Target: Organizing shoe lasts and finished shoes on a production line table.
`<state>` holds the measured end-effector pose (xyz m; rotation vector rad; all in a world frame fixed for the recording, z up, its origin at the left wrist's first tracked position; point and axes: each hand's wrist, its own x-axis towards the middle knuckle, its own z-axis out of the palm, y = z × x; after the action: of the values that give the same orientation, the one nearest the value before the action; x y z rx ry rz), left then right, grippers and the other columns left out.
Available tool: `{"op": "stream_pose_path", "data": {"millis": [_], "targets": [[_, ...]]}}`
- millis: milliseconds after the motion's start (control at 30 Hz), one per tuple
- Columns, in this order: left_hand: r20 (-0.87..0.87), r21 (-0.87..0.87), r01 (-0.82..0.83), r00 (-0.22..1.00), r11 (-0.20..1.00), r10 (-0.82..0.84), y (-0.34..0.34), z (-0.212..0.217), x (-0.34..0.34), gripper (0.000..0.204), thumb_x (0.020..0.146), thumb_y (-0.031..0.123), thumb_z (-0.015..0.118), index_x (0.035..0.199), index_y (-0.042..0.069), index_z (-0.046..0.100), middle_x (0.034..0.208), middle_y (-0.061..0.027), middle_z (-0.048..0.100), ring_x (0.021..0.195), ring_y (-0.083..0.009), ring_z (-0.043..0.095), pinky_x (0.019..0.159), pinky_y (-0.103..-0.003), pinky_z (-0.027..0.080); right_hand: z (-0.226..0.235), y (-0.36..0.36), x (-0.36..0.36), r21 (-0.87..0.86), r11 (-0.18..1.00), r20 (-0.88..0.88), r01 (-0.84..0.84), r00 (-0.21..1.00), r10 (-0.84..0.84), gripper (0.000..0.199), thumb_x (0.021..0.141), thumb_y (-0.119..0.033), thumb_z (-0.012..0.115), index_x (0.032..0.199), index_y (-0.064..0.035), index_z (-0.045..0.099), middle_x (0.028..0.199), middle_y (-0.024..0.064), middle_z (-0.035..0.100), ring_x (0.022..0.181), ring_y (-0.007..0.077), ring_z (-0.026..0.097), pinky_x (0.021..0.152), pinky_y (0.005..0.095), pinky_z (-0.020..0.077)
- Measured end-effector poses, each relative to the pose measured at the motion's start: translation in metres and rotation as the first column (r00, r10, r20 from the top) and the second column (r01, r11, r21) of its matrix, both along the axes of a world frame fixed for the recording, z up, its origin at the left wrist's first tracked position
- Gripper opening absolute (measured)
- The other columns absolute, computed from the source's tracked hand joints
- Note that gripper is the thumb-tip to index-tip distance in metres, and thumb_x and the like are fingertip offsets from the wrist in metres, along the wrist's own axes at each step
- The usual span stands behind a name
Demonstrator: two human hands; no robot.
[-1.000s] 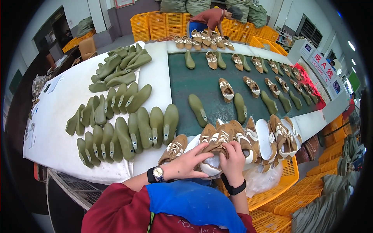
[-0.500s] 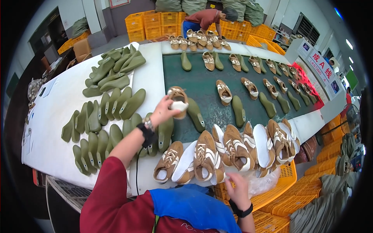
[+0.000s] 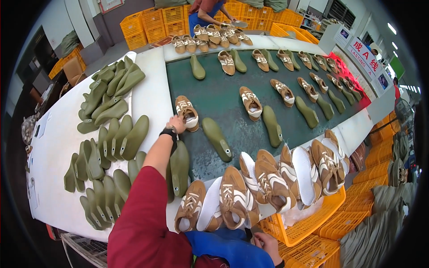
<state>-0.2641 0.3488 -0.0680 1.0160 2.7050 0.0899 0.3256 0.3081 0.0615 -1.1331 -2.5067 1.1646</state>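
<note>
A brown sneaker (image 3: 186, 112) with white stripes and a white heel patch rests on the green belt (image 3: 214, 100), laces up. My left hand (image 3: 177, 123) is beside its heel, fingertips at the shoe's side; no fingers wrap over the collar. To the right of that shoe lies a green shoe last (image 3: 216, 139). My right hand (image 3: 267, 244) is low in front of my blue apron (image 3: 219, 244), its fingers curled. What it holds, if anything, I cannot make out. Between my hands, several sneakers (image 3: 233, 196) and white insoles (image 3: 304, 176) line the near edge.
Green lasts (image 3: 107, 140) cover much of the white table at left. Pairs of a sneaker and a last (image 3: 272, 126) stand in rows along the belt. A yellow crate (image 3: 308, 225) is under the near right edge. Across the table, a person (image 3: 206, 13) stands behind more sneakers (image 3: 214, 35).
My left hand has lowered the sneaker onto the belt and moved beside its heel. My right hand has dropped toward my apron, fingers now curled. The person opposite has straightened up.
</note>
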Motion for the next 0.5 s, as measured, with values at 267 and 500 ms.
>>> {"op": "stream_pose_path", "data": {"millis": [267, 500], "targets": [[0.043, 0.433, 0.353, 0.911, 0.829, -0.411, -0.128, 0.137, 0.097, 0.046, 0.084, 0.020, 0.061, 0.125, 0.002, 0.051, 0.122, -0.0199, 0.056, 0.111, -0.0330, 0.055, 0.096, -0.038, 0.043, -0.057, -0.001, 0.068, -0.017, 0.897, 0.379, -0.443, 0.827, 0.415, 0.015, 0.082, -0.017, 0.052, 0.088, -0.0080, 0.062, 0.076, 0.0147, 0.065, 0.070, 0.0330, 0.064, 0.062, 0.0423, 0.0523], [0.425, 0.579, 0.574, 0.395, 0.580, -0.815, -0.199, 0.179, 0.301, 0.052, 0.088, 0.027, 0.061, 0.133, 0.006, 0.044, 0.116, -0.0186, 0.058, 0.103, -0.0306, 0.058, 0.088, -0.036, 0.047, -0.031, -0.037, 0.100, -0.231, 0.760, 0.523, -0.608, 0.581, 0.624, 0.038, 0.084, -0.021, 0.049, 0.118, -0.0017, 0.046, 0.077, 0.0188, 0.065, 0.071, 0.0362, 0.065, 0.061, 0.0450, 0.0518]]}}
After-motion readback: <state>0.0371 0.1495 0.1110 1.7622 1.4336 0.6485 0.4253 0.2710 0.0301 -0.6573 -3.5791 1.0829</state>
